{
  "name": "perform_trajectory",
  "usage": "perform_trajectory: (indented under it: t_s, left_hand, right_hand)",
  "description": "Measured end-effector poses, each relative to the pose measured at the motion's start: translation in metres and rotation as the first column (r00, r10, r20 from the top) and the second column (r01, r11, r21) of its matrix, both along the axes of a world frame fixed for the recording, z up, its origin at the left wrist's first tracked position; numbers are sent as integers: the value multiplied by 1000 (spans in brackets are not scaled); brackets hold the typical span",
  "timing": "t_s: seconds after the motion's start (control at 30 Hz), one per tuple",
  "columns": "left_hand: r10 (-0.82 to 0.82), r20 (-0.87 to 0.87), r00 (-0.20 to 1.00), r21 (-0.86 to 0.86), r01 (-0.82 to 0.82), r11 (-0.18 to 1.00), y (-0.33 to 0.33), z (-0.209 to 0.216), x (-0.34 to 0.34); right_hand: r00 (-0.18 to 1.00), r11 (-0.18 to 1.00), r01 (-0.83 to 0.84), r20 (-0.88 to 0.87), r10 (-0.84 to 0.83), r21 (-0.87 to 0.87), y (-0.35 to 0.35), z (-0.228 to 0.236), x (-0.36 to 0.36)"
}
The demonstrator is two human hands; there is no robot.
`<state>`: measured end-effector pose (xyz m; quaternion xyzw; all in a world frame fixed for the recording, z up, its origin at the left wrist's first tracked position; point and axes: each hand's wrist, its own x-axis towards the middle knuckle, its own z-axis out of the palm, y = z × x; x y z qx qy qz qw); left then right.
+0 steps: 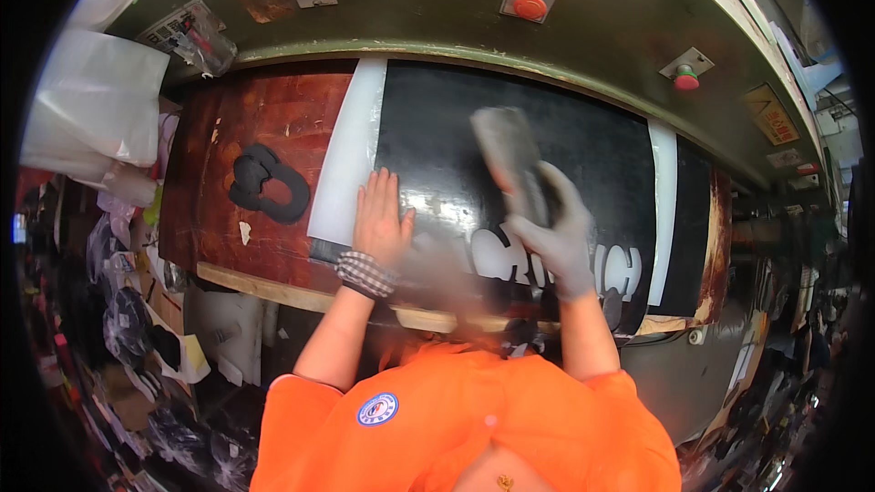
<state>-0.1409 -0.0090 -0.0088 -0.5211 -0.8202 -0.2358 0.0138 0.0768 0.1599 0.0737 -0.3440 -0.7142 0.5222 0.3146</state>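
My bare left hand (380, 219) lies flat with fingers stretched out on the left part of a black sheet (437, 118), near its front edge. My gloved right hand (561, 237) is closed around a grey, elongated tool that looks like a cutting die (510, 146). The die is tilted above the sheet and blurred by motion, so its exact outline is hard to make out. Along the sheet's near edge runs a row of cut-out holes (492, 255) with pale material showing through. Left of the sheet, several dark cut pieces (287, 196) lie in a small pile.
Beneath the sheet, a white layer (346, 155) shows at both sides. The reddish-brown board (310, 100) extends to the left. A green machine beam (410, 9) spans the far side, bearing red push buttons (530, 5). Clear plastic sheeting (100, 96) hangs at the left.
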Motion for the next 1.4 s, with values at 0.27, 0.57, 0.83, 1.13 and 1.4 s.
perform_trajectory:
  t_s: [0.27,0.57,0.83,1.13,1.4]
  left_hand:
    - [26,120,992,116,-40,992,9,-7,-8]
    - [-36,323,946,271,-56,961,63,9,-57]
    - [393,230,890,-116,-376,920,52,-1,-70]
    - [429,94,898,61,-435,898,104,0,-80]
    - [399,185,898,187,-431,883,88,-16,-73]
  right_hand:
    - [915,748,-124,367,-168,652,-29,-51,-126]
    - [952,812,232,46,-302,536,109,-24,-66]
    - [713,447,451,-10,-701,773,256,33,11]
    - [806,495,379,-15,-592,782,261,-4,45]
    - [462,594,573,377,-803,564,221,-71,169]
